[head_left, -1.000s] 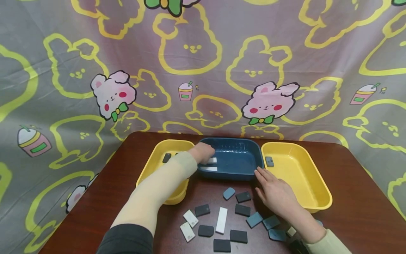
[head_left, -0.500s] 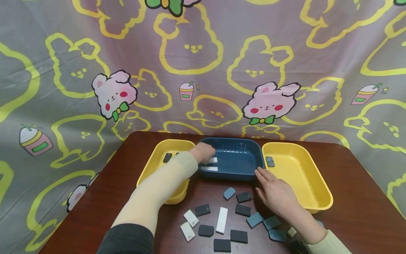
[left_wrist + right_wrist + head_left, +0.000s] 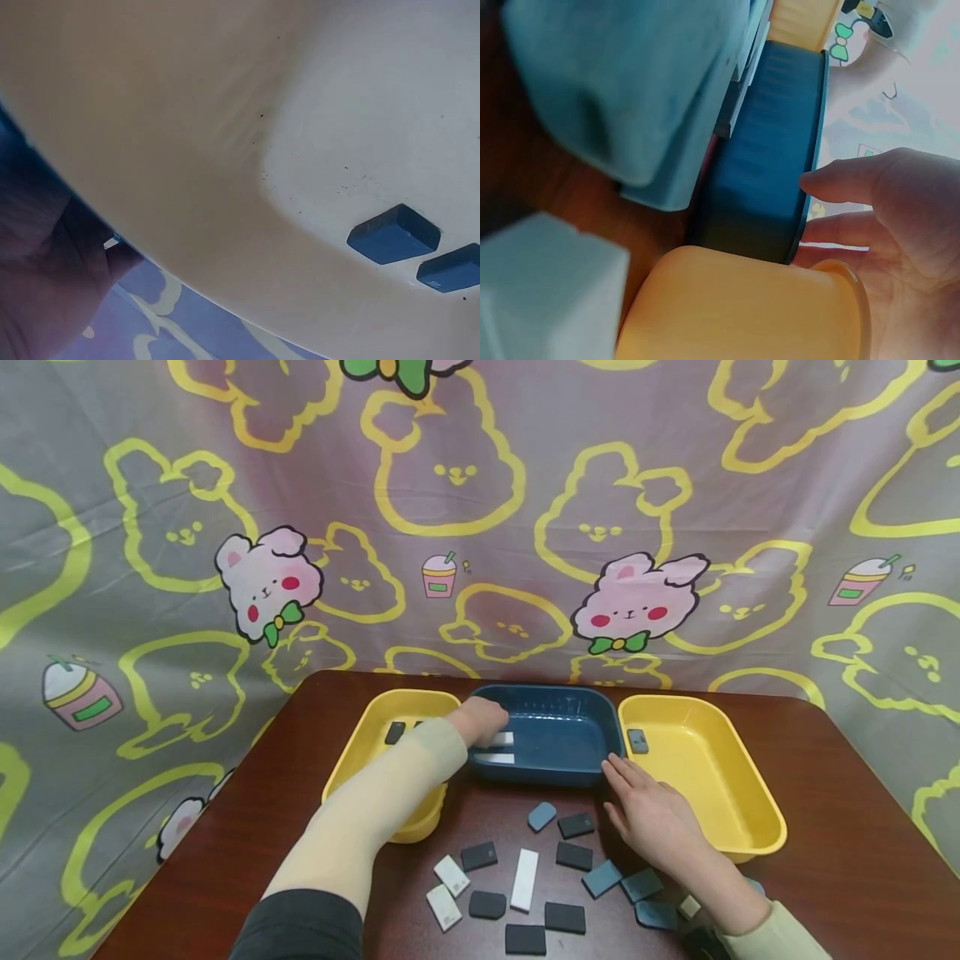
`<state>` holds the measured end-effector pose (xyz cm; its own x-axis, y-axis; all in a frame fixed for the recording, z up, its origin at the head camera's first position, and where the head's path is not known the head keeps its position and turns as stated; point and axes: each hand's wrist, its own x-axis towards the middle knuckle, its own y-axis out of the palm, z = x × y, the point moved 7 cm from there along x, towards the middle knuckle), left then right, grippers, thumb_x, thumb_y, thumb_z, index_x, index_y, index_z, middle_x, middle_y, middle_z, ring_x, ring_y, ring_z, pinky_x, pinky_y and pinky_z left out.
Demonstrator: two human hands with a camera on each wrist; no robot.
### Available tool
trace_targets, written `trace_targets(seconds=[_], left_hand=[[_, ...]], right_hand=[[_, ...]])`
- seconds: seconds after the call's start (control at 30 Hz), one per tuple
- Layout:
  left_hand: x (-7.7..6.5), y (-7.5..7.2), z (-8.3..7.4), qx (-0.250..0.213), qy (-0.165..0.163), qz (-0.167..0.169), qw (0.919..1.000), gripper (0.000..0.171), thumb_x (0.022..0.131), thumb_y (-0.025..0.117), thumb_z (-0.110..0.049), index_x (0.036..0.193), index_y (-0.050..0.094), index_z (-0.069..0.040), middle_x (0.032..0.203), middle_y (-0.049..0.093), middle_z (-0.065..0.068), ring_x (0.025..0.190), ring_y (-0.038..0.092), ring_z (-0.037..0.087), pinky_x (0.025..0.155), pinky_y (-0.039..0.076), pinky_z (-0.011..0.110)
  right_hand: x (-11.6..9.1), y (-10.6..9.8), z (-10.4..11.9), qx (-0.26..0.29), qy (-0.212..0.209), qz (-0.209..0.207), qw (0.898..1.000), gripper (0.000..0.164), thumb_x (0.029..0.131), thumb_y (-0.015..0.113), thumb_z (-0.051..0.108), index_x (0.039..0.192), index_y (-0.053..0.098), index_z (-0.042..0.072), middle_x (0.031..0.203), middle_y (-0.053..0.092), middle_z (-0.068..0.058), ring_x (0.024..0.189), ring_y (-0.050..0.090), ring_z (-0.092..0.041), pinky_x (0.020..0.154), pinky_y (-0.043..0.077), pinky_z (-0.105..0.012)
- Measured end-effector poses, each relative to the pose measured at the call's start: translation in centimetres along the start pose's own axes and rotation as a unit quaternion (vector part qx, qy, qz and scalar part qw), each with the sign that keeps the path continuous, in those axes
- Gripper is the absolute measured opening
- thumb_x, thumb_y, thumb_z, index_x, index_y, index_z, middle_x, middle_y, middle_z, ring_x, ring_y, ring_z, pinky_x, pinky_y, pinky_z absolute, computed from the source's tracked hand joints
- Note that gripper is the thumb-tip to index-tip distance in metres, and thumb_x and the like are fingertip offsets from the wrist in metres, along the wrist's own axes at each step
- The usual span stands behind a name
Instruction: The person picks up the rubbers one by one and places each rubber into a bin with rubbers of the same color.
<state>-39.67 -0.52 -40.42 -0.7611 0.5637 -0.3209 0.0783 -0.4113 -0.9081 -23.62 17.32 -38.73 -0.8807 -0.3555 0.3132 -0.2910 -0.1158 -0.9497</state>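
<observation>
My left hand (image 3: 480, 722) reaches into the left end of the blue tray (image 3: 562, 777), its fingers bent downward. A white flat block (image 3: 501, 739) shows right at those fingers, and another white block (image 3: 495, 759) lies nearer the front wall. The fingertips are hidden, so whether they pinch the block is unclear; in the left wrist view that hand (image 3: 45, 277) is dark at the frame's edge. With fairly straight fingers, my right hand (image 3: 656, 814) touches the front right corner of the blue tray. In the right wrist view its thumb (image 3: 832, 182) lies by the tray's rim.
Yellow trays flank the blue one: the left tray (image 3: 337, 768) holds dark blocks (image 3: 394, 234), the right tray (image 3: 705, 777) one grey block (image 3: 637, 742). Loose black, grey-blue and white blocks (image 3: 525, 880) lie on the brown table (image 3: 247, 835) in front. A patterned cloth (image 3: 480, 635) hangs behind.
</observation>
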Motion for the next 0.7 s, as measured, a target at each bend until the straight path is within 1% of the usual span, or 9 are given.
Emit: trace_targets(seconds=[0.2, 0.33, 0.47, 0.53, 0.6, 0.7], left_hand=[[0.0, 0.3, 0.1, 0.002, -0.004, 0.004, 1.0000, 0.017, 0.094, 0.064, -0.020, 0.109, 0.069, -0.013, 0.092, 0.066, 0.001, 0.081, 0.057, 0.017, 0.084, 0.048, 0.030], [-0.1, 0.2, 0.3, -0.005, -0.004, 0.002, 1.0000, 0.017, 0.094, 0.065, -0.020, 0.109, 0.069, -0.013, 0.092, 0.066, 0.000, 0.081, 0.057, 0.017, 0.084, 0.048, 0.031], [-0.7, -0.5, 0.5, -0.005, 0.009, -0.014, 0.9998, 0.023, 0.092, 0.067, -0.024, 0.113, 0.067, -0.014, 0.096, 0.066, -0.001, 0.085, 0.059, 0.016, 0.082, 0.049, 0.031], [-1.4, -1.5, 0.5, -0.001, 0.022, -0.035, 0.9991, 0.027, 0.092, 0.067, -0.027, 0.115, 0.065, -0.014, 0.098, 0.066, -0.001, 0.088, 0.061, 0.015, 0.081, 0.050, 0.031], [-2.6, -2.7, 0.3, 0.003, 0.037, -0.064, 0.9973, 0.031, 0.091, 0.068, -0.031, 0.116, 0.064, -0.013, 0.101, 0.066, -0.001, 0.090, 0.062, 0.014, 0.079, 0.051, 0.032], [-4.9, -4.7, -0.2, -0.009, 0.063, -0.106, 0.9923, 0.032, 0.092, 0.067, -0.032, 0.117, 0.063, -0.013, 0.103, 0.066, 0.001, 0.093, 0.062, 0.015, 0.078, 0.051, 0.033]], right_hand=[[0.0, 0.1, 0.1, 0.000, -0.002, 0.001, 1.000, 0.060, 0.081, 0.077, 0.025, 0.130, 0.058, -0.004, 0.132, 0.056, -0.021, 0.118, 0.056, -0.036, 0.082, 0.052, -0.047], [0.1, 0.1, 0.2, 0.000, -0.002, 0.001, 1.000, 0.060, 0.082, 0.077, 0.025, 0.130, 0.057, -0.004, 0.132, 0.056, -0.021, 0.118, 0.055, -0.036, 0.082, 0.052, -0.047], [0.2, 0.1, 0.2, 0.000, -0.001, 0.003, 1.000, 0.060, 0.082, 0.077, 0.025, 0.130, 0.057, -0.004, 0.132, 0.056, -0.021, 0.118, 0.055, -0.036, 0.082, 0.052, -0.047], [0.2, 0.1, 0.2, -0.002, 0.000, 0.004, 1.000, 0.060, 0.081, 0.077, 0.025, 0.130, 0.058, -0.004, 0.132, 0.056, -0.021, 0.118, 0.056, -0.036, 0.082, 0.052, -0.047], [0.2, 0.0, 0.2, -0.005, 0.001, 0.004, 1.000, 0.060, 0.081, 0.077, 0.025, 0.130, 0.058, -0.004, 0.132, 0.056, -0.021, 0.117, 0.056, -0.036, 0.082, 0.052, -0.047], [0.2, 0.0, 0.1, -0.006, 0.003, 0.004, 1.000, 0.059, 0.081, 0.077, 0.025, 0.129, 0.058, -0.004, 0.131, 0.056, -0.022, 0.117, 0.056, -0.036, 0.083, 0.052, -0.048]])
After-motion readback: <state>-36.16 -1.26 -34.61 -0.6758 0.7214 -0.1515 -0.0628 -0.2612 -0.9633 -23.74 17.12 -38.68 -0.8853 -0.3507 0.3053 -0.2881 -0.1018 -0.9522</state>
